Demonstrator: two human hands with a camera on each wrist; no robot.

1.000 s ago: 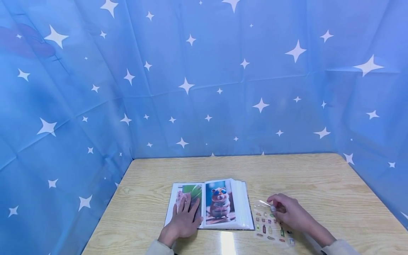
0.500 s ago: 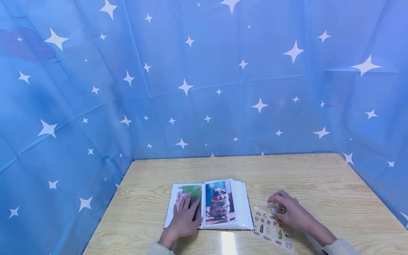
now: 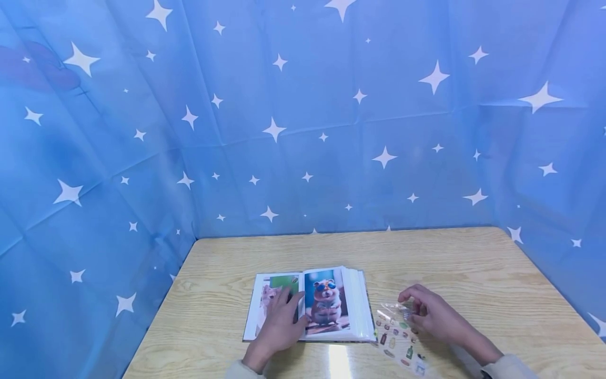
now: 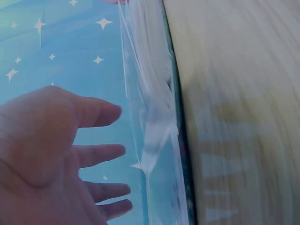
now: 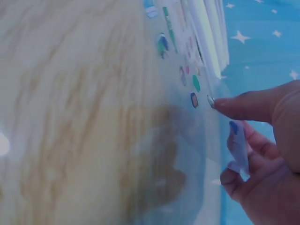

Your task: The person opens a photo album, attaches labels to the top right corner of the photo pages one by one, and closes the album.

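An open photo album [image 3: 362, 316] lies on the table, showing a pink animal picture on the left page and a hamster photo [image 3: 326, 305] in sunglasses on the right. Over the left page is my left hand [image 3: 280, 323], fingers spread and holding nothing; the left wrist view shows the hand [image 4: 51, 150] apart from the clear page sleeves [image 4: 150, 93]. To the album's right, my right hand [image 3: 435, 316] pinches a clear sticker sheet [image 3: 395, 337] by its upper right part. In the right wrist view, a bit of clear film [image 5: 239, 152] shows among the curled fingers.
The wooden table [image 3: 227, 252] is bounded by a blue star-patterned curtain [image 3: 331, 131] at the back and sides. A bright light reflection lies on the tabletop in front of the album.
My left hand has lifted and shifted right, towards the album's middle. The sticker sheet has swung left at its lower end, against the album's corner, while my right hand stays nearly in place.
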